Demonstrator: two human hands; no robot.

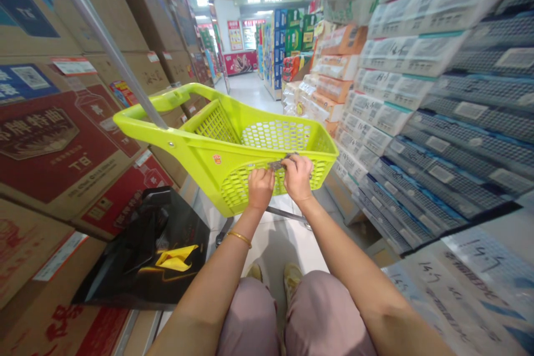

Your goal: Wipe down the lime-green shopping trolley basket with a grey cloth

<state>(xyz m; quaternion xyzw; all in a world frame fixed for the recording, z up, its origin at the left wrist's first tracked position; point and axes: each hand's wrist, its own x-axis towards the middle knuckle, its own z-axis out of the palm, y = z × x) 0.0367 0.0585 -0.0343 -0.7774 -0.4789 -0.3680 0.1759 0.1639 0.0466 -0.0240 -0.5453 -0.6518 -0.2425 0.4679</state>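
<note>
A lime-green plastic shopping cart point(200, 150) stands sideways in front of me, its side wall pierced with holes. Against that wall, near the upper rim, my right hand point(298, 177) is closed on a crumpled grey cloth point(277, 165). My left hand point(261, 186) is just beside it, fingers curled in a pinch at the cloth's left end. Part of the cloth is hidden under the right fingers. A small orange sticker point(216, 159) is on the cart's side, left of both hands.
At lower left a black bag point(183, 233) with a yellow cloth point(177, 257) rests by stacked cartons point(62, 139). A slanting metal pole point(108, 44) crosses the upper left. Packs of paper goods point(400, 105) are piled on the right. The aisle floor point(246, 86) runs ahead.
</note>
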